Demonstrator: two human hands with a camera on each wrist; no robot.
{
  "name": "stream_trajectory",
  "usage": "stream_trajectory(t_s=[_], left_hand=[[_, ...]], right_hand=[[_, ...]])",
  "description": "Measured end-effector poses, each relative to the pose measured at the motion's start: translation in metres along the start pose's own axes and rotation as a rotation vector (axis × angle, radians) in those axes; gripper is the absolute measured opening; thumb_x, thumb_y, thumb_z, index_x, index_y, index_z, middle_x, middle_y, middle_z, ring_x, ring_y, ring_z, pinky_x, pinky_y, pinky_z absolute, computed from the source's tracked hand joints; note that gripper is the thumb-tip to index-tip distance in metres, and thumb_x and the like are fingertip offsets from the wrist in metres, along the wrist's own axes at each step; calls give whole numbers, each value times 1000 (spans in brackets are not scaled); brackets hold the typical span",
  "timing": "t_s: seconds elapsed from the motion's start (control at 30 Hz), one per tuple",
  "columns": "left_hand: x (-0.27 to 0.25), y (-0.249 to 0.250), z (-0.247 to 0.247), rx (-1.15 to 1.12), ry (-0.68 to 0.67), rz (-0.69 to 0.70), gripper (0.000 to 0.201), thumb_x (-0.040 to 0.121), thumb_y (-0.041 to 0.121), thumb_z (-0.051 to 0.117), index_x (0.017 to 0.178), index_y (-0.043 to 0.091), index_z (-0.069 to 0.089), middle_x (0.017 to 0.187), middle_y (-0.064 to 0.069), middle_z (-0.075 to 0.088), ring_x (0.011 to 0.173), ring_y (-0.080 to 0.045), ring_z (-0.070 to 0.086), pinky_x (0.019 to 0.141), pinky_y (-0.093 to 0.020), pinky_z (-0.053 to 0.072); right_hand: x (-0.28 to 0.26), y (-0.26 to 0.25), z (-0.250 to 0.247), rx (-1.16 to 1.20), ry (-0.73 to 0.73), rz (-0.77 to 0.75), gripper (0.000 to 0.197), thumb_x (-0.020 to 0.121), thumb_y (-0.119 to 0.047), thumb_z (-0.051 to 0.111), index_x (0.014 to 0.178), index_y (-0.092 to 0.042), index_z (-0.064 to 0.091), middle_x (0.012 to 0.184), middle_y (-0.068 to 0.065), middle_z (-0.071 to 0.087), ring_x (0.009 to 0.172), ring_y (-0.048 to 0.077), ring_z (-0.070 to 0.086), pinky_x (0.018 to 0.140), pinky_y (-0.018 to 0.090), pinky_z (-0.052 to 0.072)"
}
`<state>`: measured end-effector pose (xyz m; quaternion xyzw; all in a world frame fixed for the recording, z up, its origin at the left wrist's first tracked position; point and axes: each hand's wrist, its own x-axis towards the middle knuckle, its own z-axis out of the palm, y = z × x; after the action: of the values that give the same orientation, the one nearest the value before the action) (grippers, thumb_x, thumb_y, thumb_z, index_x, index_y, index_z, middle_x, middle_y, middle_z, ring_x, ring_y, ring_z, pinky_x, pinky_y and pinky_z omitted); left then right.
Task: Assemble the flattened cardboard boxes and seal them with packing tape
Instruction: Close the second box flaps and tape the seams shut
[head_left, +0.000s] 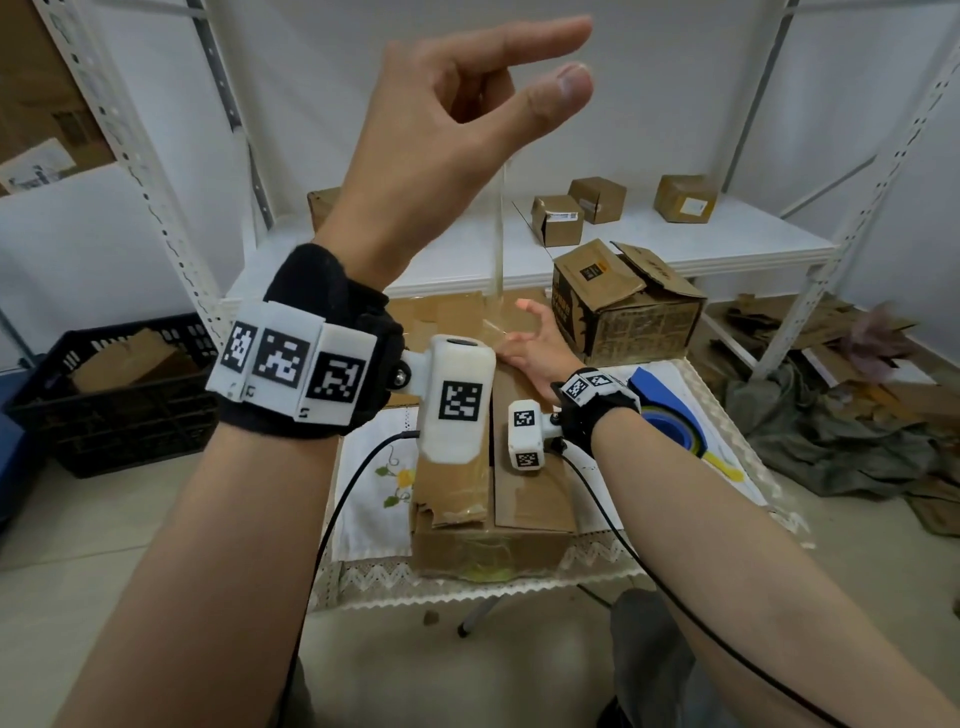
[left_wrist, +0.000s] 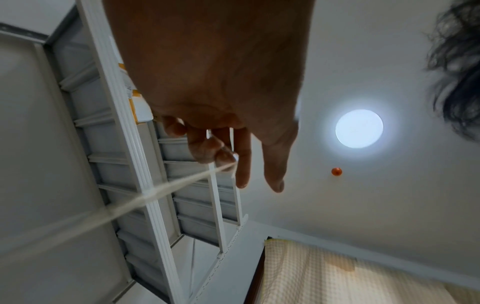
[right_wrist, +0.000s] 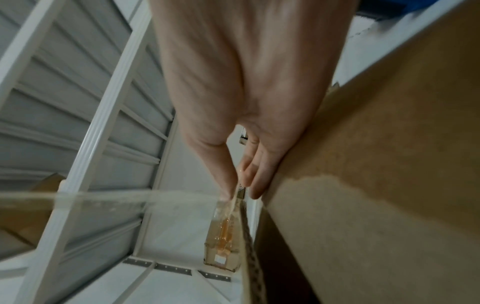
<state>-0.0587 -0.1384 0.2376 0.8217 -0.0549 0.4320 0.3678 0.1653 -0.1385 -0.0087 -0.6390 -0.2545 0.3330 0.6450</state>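
A long cardboard box lies on the cloth-covered table. My left hand is raised high above it. Its curled fingers hold the end of a clear tape strip, while index finger and thumb stick out straight. The tape strip runs taut down to the box's far end. There my right hand rests on the box top with fingers spread, and its thumb touches the tape strip at the box edge. A blue tape dispenser lies on the table right of that wrist.
An open printed cardboard box stands just beyond the table. Small boxes sit on the white shelf. A black crate with cardboard is on the floor at left; flattened cardboard and cloth lie at right.
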Motion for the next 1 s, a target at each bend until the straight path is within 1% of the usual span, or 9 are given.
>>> stream_trajectory(t_s=[0.13,0.23,0.33,0.5,0.6,0.73,0.8,0.9,1.0], left_hand=[[-4,0,-1,-23,-39,19,40,101,32,63,136,15,62,80,-33,41,73,-37,37,64,-38,35],[-4,-1,-2,-52,-38,6,40,101,32,63,136,15,63,80,-32,39,70,-30,34,63,-32,33],[-4,-1,-3,-68,-33,-9,39,100,33,63,136,16,63,80,-31,38,69,-26,31,61,-32,31],[-5,-1,-3,-83,-17,-17,37,101,32,63,135,17,63,80,-32,38,70,-29,31,63,-36,31],[-6,1,-5,-84,-5,-4,39,101,30,62,137,15,62,80,-31,37,72,-34,31,64,-39,31],[-6,9,-10,-42,-37,46,38,102,28,61,137,15,60,79,-30,42,73,-39,37,64,-43,35],[-7,13,-11,-23,-72,64,39,101,28,62,138,13,59,79,-29,45,72,-35,43,64,-38,41],[-9,18,-7,-3,-125,72,39,101,28,62,137,13,60,79,-29,47,70,-31,46,66,-27,44],[-10,23,-1,8,-149,73,39,101,28,63,136,13,60,80,-32,48,71,-35,45,64,-33,42]], right_hand=[[-13,-7,0,142,12,-39,86,82,17,68,143,-35,36,105,15,60,109,39,67,102,51,54],[-19,-8,-2,318,-11,-82,88,85,23,59,151,-29,31,95,10,59,91,25,65,97,43,56],[-21,-6,-4,440,-9,-114,84,87,22,59,148,-29,34,84,7,60,83,19,65,99,49,53],[-24,-5,-5,517,0,-127,80,89,20,59,144,-34,38,84,4,60,83,17,65,85,46,57],[-22,-2,-6,474,-14,-131,83,87,20,61,148,-31,36,82,4,63,88,18,66,88,46,57],[-18,-1,-3,365,-35,-139,81,85,22,61,143,-30,37,81,7,62,85,21,64,107,52,50],[-18,0,-1,323,-41,-142,76,88,20,60,141,-30,38,82,8,63,87,22,64,109,51,48],[-20,-4,1,224,-70,-168,59,91,16,58,129,-28,51,85,7,67,88,22,67,103,44,52],[-20,-4,3,142,-85,-182,36,98,12,49,112,-16,66,106,12,68,96,23,67,93,33,58]])
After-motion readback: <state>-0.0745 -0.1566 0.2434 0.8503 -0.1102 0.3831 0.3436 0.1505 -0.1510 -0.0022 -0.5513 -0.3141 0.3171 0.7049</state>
